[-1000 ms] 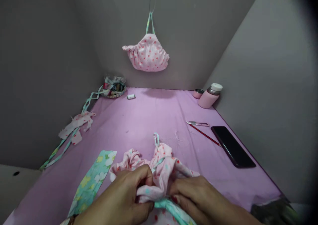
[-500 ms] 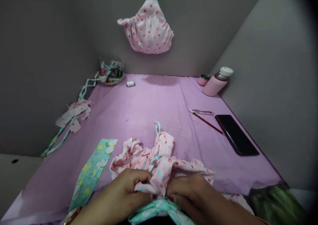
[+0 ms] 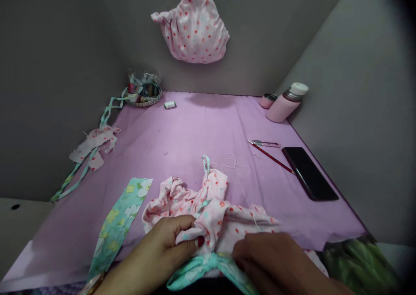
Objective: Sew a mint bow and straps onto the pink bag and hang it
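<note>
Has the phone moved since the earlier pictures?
No. Only the view has shifted: the phone keeps its place on the purple tablecloth, left edge by the red stick's near end.

left hand [image 3: 173,238]: fingers curled, 1 thumb [image 3: 190,246] extended | right hand [image 3: 261,251]: fingers curled

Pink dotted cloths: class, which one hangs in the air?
The gathered cloth at the top, hanging above the table; the scraps lie at its left edge, and another cloth is in the left hand.

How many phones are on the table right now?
1. The phone lies on the right side of the purple cloth, beside the red pencil; others could be hidden under the fabric.
</note>
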The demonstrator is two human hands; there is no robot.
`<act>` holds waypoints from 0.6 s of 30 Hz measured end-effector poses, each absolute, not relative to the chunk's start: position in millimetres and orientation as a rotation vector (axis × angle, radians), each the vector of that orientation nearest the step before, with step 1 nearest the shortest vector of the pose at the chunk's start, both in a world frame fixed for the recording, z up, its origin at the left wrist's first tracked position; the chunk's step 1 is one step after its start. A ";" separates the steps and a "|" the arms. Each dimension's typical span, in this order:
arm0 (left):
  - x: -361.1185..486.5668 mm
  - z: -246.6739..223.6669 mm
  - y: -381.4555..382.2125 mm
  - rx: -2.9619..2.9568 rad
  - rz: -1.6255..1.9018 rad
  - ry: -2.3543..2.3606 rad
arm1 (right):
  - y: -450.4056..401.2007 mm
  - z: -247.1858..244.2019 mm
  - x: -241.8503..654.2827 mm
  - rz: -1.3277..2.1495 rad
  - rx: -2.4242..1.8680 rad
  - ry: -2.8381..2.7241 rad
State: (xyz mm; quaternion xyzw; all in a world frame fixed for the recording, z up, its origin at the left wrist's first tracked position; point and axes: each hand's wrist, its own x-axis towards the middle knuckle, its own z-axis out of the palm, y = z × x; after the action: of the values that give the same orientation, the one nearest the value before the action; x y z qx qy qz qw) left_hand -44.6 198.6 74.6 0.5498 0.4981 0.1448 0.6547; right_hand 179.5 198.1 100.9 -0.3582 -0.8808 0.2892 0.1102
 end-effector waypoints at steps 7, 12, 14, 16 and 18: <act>-42.0 73.7 198.8 1.301 0.329 1.175 | 193.6 84.9 176.5 0.669 -0.962 -2.759; -42.6 73.3 195.7 1.273 0.333 1.128 | 192.1 84.4 176.0 0.761 -1.036 -2.763; -42.7 73.0 195.4 1.268 0.339 1.125 | 190.6 83.9 176.7 0.779 -1.057 -2.765; -42.5 72.6 195.5 1.262 0.348 1.126 | 190.1 82.3 177.2 0.804 -1.066 -2.758; -42.1 71.8 195.6 1.260 0.353 1.129 | 190.7 80.6 177.3 0.821 -1.082 -2.758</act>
State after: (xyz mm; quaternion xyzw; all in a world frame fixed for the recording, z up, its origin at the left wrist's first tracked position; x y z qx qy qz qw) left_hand -42.1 195.6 71.8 0.5546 0.4968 0.1554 0.6492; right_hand 177.3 190.7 80.6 -0.3516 -0.8966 0.2670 0.0335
